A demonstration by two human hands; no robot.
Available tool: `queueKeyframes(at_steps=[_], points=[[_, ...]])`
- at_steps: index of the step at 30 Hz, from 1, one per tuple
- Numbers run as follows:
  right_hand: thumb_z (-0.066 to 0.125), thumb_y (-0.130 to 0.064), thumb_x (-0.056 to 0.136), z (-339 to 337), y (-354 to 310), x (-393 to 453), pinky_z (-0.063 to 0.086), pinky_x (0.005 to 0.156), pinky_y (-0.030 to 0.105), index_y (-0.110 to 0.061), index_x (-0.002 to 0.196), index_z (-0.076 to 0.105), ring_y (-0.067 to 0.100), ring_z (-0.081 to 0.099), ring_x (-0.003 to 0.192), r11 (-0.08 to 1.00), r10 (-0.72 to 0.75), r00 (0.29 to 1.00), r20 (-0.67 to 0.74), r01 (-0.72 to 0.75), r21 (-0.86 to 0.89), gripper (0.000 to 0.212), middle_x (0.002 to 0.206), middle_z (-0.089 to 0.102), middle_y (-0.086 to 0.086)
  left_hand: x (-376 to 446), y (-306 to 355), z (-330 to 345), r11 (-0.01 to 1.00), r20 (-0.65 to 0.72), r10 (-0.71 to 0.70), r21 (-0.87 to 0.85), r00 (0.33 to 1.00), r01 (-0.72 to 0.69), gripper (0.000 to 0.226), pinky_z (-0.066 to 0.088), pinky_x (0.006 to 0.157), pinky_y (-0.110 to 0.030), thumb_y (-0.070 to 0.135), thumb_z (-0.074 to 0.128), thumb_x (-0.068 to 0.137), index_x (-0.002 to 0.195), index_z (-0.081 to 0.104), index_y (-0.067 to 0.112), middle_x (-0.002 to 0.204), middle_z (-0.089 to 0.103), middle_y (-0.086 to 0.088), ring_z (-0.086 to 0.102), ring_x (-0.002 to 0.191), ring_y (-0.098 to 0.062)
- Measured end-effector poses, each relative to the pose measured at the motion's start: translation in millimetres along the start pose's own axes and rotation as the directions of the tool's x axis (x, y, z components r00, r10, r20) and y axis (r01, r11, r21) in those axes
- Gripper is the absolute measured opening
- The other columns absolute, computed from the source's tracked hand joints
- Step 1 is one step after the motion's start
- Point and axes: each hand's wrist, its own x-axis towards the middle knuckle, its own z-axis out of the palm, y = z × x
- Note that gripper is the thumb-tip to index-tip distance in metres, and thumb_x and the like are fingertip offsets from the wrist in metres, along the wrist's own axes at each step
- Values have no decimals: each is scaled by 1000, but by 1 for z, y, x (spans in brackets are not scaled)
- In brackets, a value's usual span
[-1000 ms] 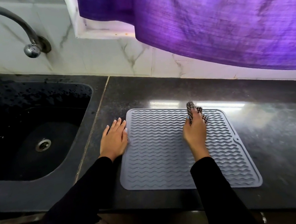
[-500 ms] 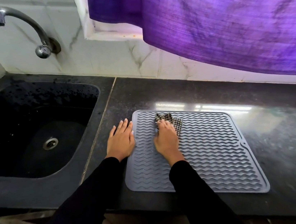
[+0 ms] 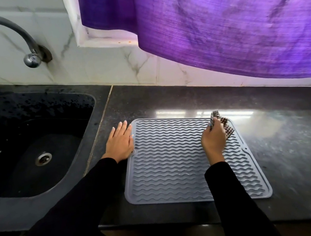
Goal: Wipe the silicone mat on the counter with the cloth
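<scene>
a person in black sleeves stands at a dark stone counter (image 3: 168,98). a grey silicone mat (image 3: 176,164) with wavy ridges lies flat on it, just right of a black sink (image 3: 34,133). the left hand (image 3: 120,142) rests flat and spread, fingers straight, palm down on the counter at the mat's left edge, thumb side touching that edge; it holds nothing. the right hand (image 3: 214,140) is curled closed around a bunched checked cloth (image 3: 225,126), pressing it onto the mat near the far right corner. cloth pokes out beyond the fingertips and to the right of the hand. a curved metal tap (image 3: 11,35) comes off the marble wall above the sink. a purple curtain (image 3: 226,19) hangs above the counter.
</scene>
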Motion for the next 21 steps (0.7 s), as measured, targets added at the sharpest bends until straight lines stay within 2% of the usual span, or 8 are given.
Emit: queueKeyframes(at_steps=[4,8,12,15,17,18,20,21], points=[[45,-5,86,24,12,-15,24,113,34,-3,133,42,26,37,132,915,-148,970,195,209,-345,47,141,43,15,3,-2,13,1000,11,-17,26,1000,17,64,5,116,-38,37,9,89,148,16,15,157,14,-4,11,145,-17],[44,-6,88,40,-1,-32,9,119,32,-7,145,26,20,18,143,850,-192,941,277,301,-433,60,154,24,9,3,-1,14,1000,-8,-20,14,1000,20,53,5,117,-37,31,20,98,149,16,17,157,13,-2,10,145,-15],[42,-6,89,55,-25,-61,8,119,32,-8,145,25,20,17,144,832,-305,874,380,438,-340,58,154,23,9,3,0,13,1000,-2,-24,3,1000,24,52,3,117,-36,28,24,99,149,14,17,157,11,-1,8,145,-14],[41,-12,94,58,-45,-77,29,112,32,-7,136,42,23,40,131,883,-378,810,448,460,-88,42,141,45,10,3,0,13,1000,1,-26,4,1000,26,52,2,117,-36,29,23,100,149,13,17,158,10,-1,7,145,-14],[41,-16,97,51,-54,-73,42,89,31,-11,126,53,21,56,104,959,-283,802,526,244,143,32,123,58,9,3,-1,12,1000,10,-30,1,1000,30,52,2,117,-36,32,20,99,149,13,17,158,10,-1,7,145,-14],[40,-16,98,43,-59,-67,44,79,31,-12,119,57,21,57,91,955,-181,782,597,-5,297,27,115,62,12,3,-1,12,1000,14,-30,-1,999,30,55,2,117,-35,34,16,97,149,13,16,158,11,-1,8,145,-14],[36,-14,99,22,-61,-48,47,72,36,-8,99,58,24,57,81,680,2,733,680,-500,537,22,101,62,18,3,-2,12,999,12,-32,-5,999,32,62,3,117,-35,39,11,92,149,12,14,157,11,0,8,145,-13],[35,-13,99,15,-57,-35,49,74,40,-7,95,56,26,58,81,539,95,753,651,-588,602,23,99,62,18,4,-3,13,999,9,-35,-4,999,35,61,3,117,-34,38,12,94,149,11,13,157,11,0,8,145,-12]])
